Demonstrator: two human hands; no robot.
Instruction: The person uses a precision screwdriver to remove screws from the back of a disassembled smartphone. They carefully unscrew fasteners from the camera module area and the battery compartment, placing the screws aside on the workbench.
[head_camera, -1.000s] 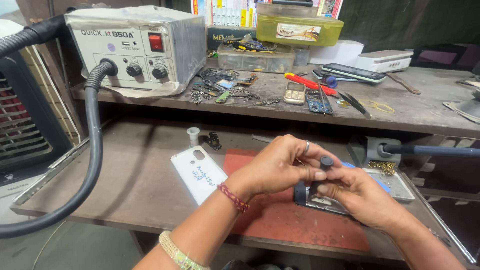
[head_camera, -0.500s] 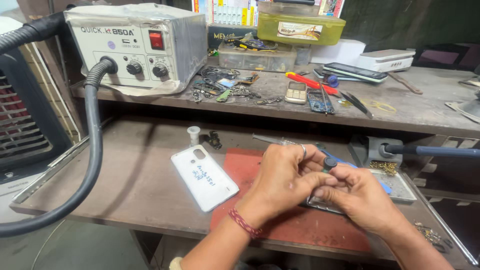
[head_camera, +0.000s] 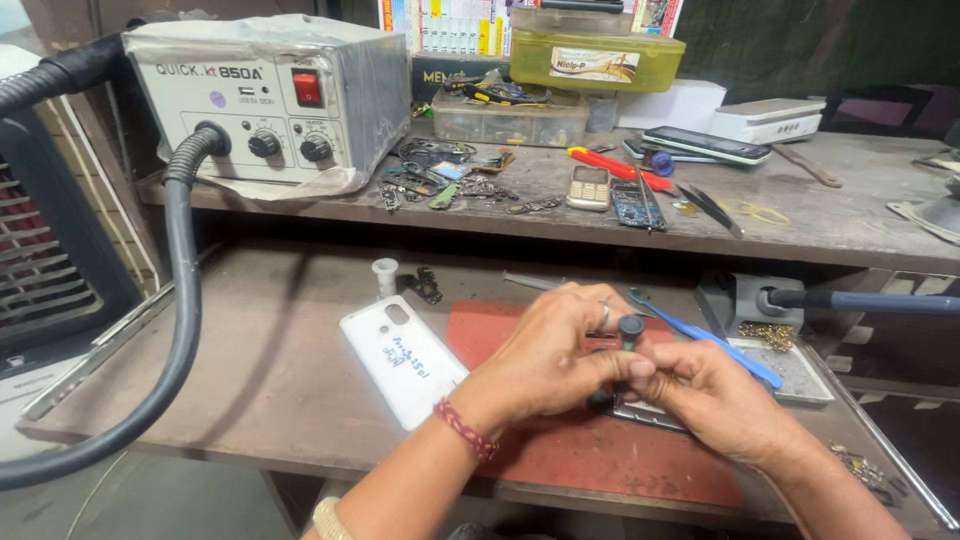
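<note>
The screwdriver (head_camera: 630, 330) — a small one with a round black cap — is standing upright between the two hands, over a phone (head_camera: 650, 412) that is lying on the red mat (head_camera: 600, 460) near the front edge of the lower bench (head_camera: 250, 380). The left hand (head_camera: 550, 360) is curling in from the left with its fingers pressed around the tool's shaft, and the right hand (head_camera: 715, 400) is closing on it from the other side, so the two hands are touching and hiding most of the phone; only a strip of its edge is showing beneath them. Just left of the mat a white phone back cover (head_camera: 400, 362) is lying flat, handwriting on it, and behind it a small white cap (head_camera: 385, 277) is standing beside a dark clip-like part (head_camera: 428, 286). A blue-handled tool (head_camera: 710, 340) is slanting across the mat's far right corner, close behind the right hand, next to a grey stand (head_camera: 740, 300) and a shallow tray (head_camera: 795, 370). On the upper shelf (head_camera: 830, 215) a grey hot-air station (head_camera: 270, 100) is sitting at the left, its thick black hose (head_camera: 180, 330) looping down across the bench's left side — well apart from the hands. Loose parts, a keypad phone (head_camera: 588, 187), a red-handled tool (head_camera: 615, 167) and a green lidded box (head_camera: 595, 55) are crowding the rest of that shelf.
</note>
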